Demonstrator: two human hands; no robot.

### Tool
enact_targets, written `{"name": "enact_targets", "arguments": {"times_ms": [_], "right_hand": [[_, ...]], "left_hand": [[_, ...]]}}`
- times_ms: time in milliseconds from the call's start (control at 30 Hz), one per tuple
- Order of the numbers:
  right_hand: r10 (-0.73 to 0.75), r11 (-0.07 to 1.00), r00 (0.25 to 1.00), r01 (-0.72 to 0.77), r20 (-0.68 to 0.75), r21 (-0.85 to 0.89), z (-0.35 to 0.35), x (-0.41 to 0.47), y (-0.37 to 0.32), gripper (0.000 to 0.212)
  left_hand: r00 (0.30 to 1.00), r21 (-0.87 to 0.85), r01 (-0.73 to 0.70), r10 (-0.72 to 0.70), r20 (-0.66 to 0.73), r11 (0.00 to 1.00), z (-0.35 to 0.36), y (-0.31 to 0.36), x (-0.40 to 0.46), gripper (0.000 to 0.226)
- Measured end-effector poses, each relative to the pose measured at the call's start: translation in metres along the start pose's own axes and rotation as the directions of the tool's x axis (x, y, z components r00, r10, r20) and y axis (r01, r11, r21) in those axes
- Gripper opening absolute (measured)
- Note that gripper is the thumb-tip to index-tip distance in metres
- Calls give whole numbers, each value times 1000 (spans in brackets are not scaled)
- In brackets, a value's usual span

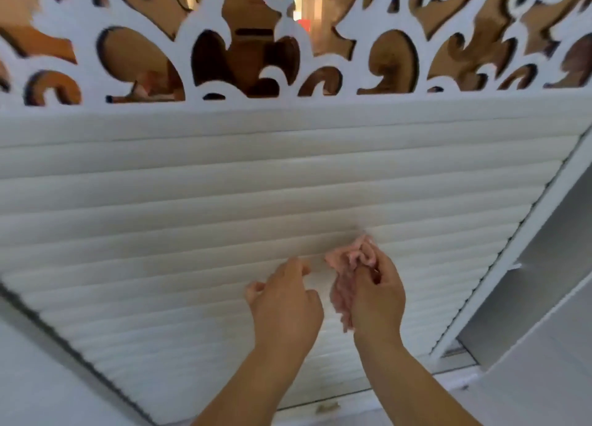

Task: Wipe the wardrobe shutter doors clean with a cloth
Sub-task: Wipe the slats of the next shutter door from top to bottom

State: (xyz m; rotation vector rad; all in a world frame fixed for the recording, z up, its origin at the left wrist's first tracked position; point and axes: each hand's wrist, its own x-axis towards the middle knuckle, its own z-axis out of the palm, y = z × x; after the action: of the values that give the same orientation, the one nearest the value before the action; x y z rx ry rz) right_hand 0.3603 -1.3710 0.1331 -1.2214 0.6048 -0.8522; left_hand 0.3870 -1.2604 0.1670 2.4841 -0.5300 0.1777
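Pink cloth (347,267) bunched in right hand (376,292) | left hand (285,300) loosely curled, empty | shutter door (192,220): smudges at 6 o'clock, wiping unfinished

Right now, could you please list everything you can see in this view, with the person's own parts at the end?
shutter door: one, white horizontal slats, filling the middle of the view.
fretwork panel: one, white scroll cut-outs with brown showing through, across the top above the slats.
door frame: one, white, running diagonally along the shutter's right edge.
smudge: one, brownish, on the ledge below the slats.
cloth: one, pink, bunched, pressed to the slats at centre right.
left hand: one, bare, fingers loosely curled, holding nothing, beside the cloth.
right hand: one, bare, gripping the cloth.
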Motion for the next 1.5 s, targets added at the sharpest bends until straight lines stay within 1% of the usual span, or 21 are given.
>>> {"name": "enact_targets", "arguments": {"times_ms": [67,133,167,233,300,400,433,567,667,700,767,833,900,933,1000,1067,1200,1300,1400,1433,1500], "right_hand": [[22,996,998,-17,-57,89,20,-5,-28,32],[42,997,997,-37,-69,73,42,-6,-41,36],[21,1000,987,-21,-160,4,53,-8,-45,37],[145,988,961,-129,-234,84,75,-20,-48,36],[236,961,971,-228,-35,156,96,-50,-42,27],[287,952,936,-255,206,-169,105,-83,-43,21],[295,947,934,-258,202,-192,102,-87,-47,19],[156,988,988,-156,-16,-11,84,-67,-71,10],[209,951,977,-191,-51,243,89,-33,-81,33],[226,951,969,-198,-95,239,99,-27,-83,32],[253,950,965,-233,-72,207,121,-31,-82,20],[214,974,963,-223,166,37,143,-53,-79,12],[318,945,818,-235,479,-226,157,-81,-83,22],[363,923,779,-225,511,-314,161,-94,-82,25],[376,894,821,-199,430,-402,159,-109,-79,26],[430,879,820,-284,378,-384,151,-119,-83,25],[551,828,756,-442,354,-344,134,-145,-104,27],[588,807,683,-530,434,-260,131,-168,-136,31],[583,787,611,-588,535,-186,140,-183,-161,30],[581,775,587,-610,564,-164,144,-188,-169,30],[585,745,526,-649,617,-154,153,-199,-187,28]], "left_hand": [[999,34,40,-40,11,999,-29,-1,-10,34],[995,55,88,-90,39,995,-55,-7,-18,33],[993,68,100,-104,55,993,-63,-10,-23,32],[988,110,124,-132,75,986,-81,-21,-30,33],[986,135,145,-155,66,980,-95,-32,-36,34],[975,163,204,-215,53,965,-112,-48,-47,32],[971,175,217,-231,65,960,-118,-51,-49,31],[962,187,232,-253,99,955,-135,-48,-55,31],[966,178,212,-233,109,961,-148,-45,-55,33],[968,179,206,-228,109,962,-152,-45,-55,33],[967,183,205,-228,112,962,-162,-46,-54,33],[964,192,214,-239,118,958,-171,-49,-55,34],[961,208,220,-248,122,953,-182,-55,-56,35],[958,215,223,-254,129,951,-187,-57,-57,35],[957,217,225,-258,134,950,-199,-59,-57,35],[955,226,224,-260,141,948,-212,-59,-57,34],[950,213,255,-285,127,943,-238,-57,-59,32],[937,160,320,-337,92,934,-263,-50,-66,29],[881,90,454,-462,102,886,-291,-46,-72,33],[847,35,514,-514,131,857,-301,-44,-75,38],[764,-247,645,-611,207,723,-320,-42,-85,52]]}}
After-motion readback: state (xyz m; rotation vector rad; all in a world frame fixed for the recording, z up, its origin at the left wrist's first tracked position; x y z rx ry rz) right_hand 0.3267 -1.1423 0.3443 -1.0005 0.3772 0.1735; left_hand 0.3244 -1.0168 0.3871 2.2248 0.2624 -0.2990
